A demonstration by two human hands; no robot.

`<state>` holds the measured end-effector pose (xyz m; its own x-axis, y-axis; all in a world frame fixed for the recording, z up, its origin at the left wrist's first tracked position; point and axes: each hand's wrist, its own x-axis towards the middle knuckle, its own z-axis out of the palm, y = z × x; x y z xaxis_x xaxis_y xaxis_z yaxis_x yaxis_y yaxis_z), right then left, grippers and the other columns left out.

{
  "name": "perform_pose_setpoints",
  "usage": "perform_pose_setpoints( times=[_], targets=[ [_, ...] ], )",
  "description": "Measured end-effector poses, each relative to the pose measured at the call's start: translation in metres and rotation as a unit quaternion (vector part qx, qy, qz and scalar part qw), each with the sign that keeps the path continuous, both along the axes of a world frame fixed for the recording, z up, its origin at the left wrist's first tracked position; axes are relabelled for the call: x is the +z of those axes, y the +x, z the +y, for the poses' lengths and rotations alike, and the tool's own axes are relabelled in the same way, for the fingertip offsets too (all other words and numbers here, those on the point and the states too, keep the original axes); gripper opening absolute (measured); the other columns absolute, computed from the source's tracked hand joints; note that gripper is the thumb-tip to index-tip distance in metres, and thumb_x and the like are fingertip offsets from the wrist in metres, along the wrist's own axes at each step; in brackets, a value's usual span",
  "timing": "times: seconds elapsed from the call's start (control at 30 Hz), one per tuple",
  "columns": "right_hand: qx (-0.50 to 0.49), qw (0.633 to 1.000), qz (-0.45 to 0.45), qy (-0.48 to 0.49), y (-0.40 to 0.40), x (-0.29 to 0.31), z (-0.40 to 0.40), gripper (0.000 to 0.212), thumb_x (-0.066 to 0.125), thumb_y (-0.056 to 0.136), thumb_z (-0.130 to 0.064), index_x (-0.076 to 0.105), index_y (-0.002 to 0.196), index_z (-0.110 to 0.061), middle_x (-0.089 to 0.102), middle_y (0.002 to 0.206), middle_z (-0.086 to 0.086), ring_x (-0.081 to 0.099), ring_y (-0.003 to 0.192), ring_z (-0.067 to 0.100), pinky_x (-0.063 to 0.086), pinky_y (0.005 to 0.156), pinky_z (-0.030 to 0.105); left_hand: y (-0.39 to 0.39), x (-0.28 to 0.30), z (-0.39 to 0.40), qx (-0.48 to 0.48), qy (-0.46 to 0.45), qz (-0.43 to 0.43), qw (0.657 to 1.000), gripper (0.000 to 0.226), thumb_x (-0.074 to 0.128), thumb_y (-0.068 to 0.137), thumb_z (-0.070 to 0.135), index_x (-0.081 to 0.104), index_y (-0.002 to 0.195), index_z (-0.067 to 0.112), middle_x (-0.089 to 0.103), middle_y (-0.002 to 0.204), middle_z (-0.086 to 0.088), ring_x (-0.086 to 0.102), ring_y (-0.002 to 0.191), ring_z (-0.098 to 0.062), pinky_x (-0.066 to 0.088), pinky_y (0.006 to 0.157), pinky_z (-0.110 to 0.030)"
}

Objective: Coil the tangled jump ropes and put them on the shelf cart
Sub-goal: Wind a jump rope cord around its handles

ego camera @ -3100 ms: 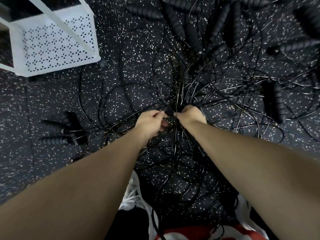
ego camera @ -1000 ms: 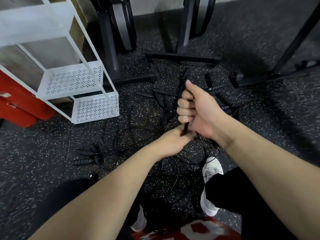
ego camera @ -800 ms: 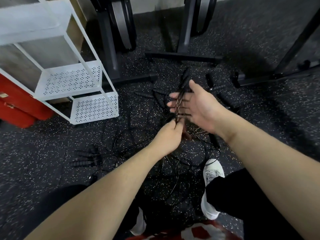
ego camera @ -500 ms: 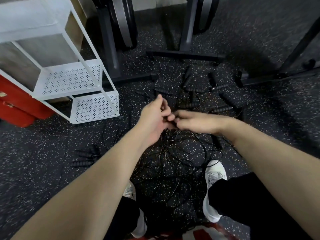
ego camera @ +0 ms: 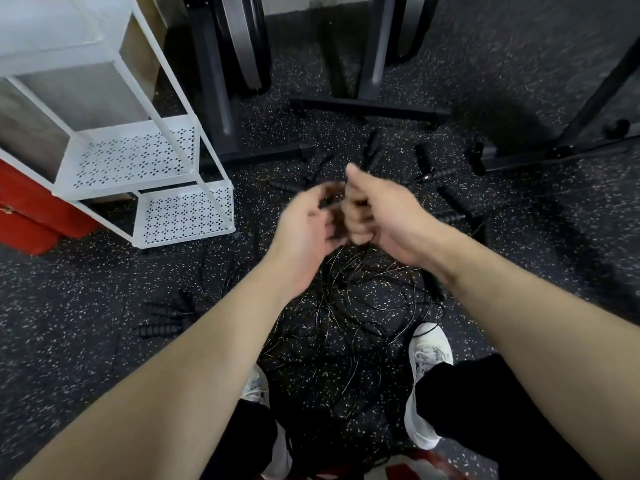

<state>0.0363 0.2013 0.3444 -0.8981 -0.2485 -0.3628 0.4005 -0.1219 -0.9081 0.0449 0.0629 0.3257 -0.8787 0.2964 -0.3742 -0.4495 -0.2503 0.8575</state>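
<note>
A tangle of thin black jump ropes [ego camera: 360, 306] lies on the speckled floor between my feet, with black ribbed handles [ego camera: 450, 202] scattered beyond it. Both hands meet above the pile. My right hand [ego camera: 377, 216] is fisted, thumb up, gripping a dark rope bundle whose strands hang down into the tangle. My left hand [ego camera: 308, 226] is blurred, its fingers curled beside the right fist at the same bundle. The white shelf cart [ego camera: 145, 174] stands at the left, its perforated shelves bare.
Two more handles [ego camera: 162, 320] lie on the floor at the left. Black equipment stands [ego camera: 367, 105] and a frame leg [ego camera: 588, 109] rise behind the pile. A red object [ego camera: 31, 216] sits behind the cart. My white shoes [ego camera: 427, 375] flank the ropes.
Since three seconds ago the view has risen from close to the floor. Over the last second my right hand opened, then closed again on the rope bundle while my left hand moved around it.
</note>
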Motion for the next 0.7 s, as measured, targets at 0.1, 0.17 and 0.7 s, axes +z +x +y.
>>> perform_pose_setpoints(
  times=[0.1, 0.17, 0.7],
  targets=[
    [-0.065, 0.987, -0.04, -0.141, -0.006, 0.011, 0.002, 0.046, 0.039, 0.108, -0.042, 0.034, 0.066, -0.026, 0.021, 0.059, -0.005, 0.01, 0.053, 0.013, 0.013, 0.043, 0.025, 0.007, -0.01, 0.008, -0.151, -0.215, 0.048, 0.964, 0.036, 0.055, 0.089, 0.017, 0.058, 0.118, 0.038, 0.072, 0.118, 0.007, 0.066, 0.116, -0.017, 0.048, 0.109, -0.04],
    [-0.084, 0.976, -0.064, -0.192, -0.009, 0.012, 0.003, 0.046, 0.04, 0.107, -0.043, 0.033, 0.065, -0.027, 0.017, 0.06, -0.007, 0.009, 0.052, 0.01, 0.011, 0.042, 0.024, 0.013, -0.016, 0.011, -0.254, -0.334, 0.094, 0.903, 0.019, 0.054, 0.103, 0.026, 0.063, 0.116, 0.037, 0.07, 0.086, 0.019, 0.064, 0.081, 0.005, 0.049, 0.081, -0.016],
    [0.124, 0.966, 0.056, 0.217, -0.01, -0.021, 0.027, 0.042, 0.024, 0.109, -0.029, 0.065, 0.113, -0.036, 0.072, 0.105, -0.012, 0.067, 0.104, 0.005, 0.049, 0.099, 0.036, -0.009, 0.003, -0.001, 0.043, -0.148, 0.008, 0.988, 0.022, 0.041, 0.112, 0.023, 0.058, 0.107, 0.009, 0.075, 0.089, -0.007, 0.076, 0.079, -0.023, 0.063, 0.085, -0.036]
  ],
)
